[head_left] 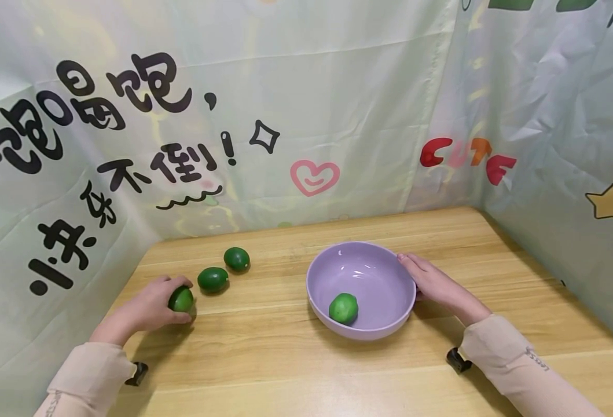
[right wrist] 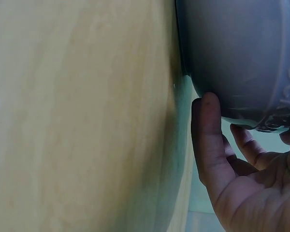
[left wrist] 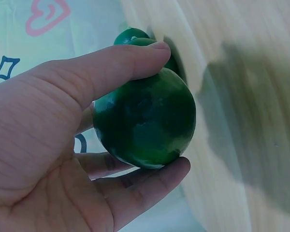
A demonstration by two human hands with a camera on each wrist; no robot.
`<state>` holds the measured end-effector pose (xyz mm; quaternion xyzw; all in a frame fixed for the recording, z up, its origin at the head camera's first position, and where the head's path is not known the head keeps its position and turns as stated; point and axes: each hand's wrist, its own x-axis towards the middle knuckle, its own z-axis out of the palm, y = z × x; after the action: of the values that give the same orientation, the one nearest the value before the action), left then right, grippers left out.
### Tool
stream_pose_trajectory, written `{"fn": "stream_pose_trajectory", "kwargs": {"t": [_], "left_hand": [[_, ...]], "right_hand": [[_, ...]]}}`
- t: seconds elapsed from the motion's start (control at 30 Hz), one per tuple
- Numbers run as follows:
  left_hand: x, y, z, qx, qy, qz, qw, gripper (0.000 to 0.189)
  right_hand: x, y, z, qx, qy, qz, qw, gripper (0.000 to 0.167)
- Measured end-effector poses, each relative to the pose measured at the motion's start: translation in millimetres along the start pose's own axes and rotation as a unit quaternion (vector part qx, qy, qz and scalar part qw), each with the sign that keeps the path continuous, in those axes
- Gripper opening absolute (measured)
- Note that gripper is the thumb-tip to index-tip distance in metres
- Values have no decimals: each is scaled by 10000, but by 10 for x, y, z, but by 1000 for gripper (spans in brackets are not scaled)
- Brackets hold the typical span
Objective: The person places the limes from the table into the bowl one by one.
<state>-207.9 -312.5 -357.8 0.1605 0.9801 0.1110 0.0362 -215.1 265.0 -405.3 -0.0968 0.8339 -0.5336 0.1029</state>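
Note:
My left hand (head_left: 152, 304) grips a green lime (head_left: 182, 300) at the left of the table. In the left wrist view, the thumb lies over the lime (left wrist: 145, 121) and the fingers bend under it. Two darker limes, one nearer (head_left: 213, 280) and one farther back (head_left: 237, 259), lie just beyond that hand. A lilac bowl (head_left: 379, 278) stands upright right of centre, with one bright lime (head_left: 344, 308) inside. Against the bowl's right side rests my right hand (head_left: 436, 284). Its fingers touch the outer wall (right wrist: 237, 58) in the right wrist view.
The wooden table (head_left: 264, 359) has rounded back corners. Printed cloth (head_left: 363, 127) hangs behind it and along both sides. Black wrist mounts (head_left: 459, 360) stick out below the sleeves.

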Motion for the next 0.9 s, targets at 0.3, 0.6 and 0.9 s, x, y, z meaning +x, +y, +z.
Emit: {"fn": "stream_pose_trajectory", "kwargs": {"t": [0.3,0.6,0.9], "left_hand": [[35,42,-62,5,18,110,9999,67],[77,99,-125,32,1,156,9999,65],[111,187,-204,60,42,265,9996,63]], "right_hand": [[-5,-13,8,26,23,33,10000,60],[-2,10,2,10,19,37,10000,61],[1,15,2,4,32,31,10000,59]]}}
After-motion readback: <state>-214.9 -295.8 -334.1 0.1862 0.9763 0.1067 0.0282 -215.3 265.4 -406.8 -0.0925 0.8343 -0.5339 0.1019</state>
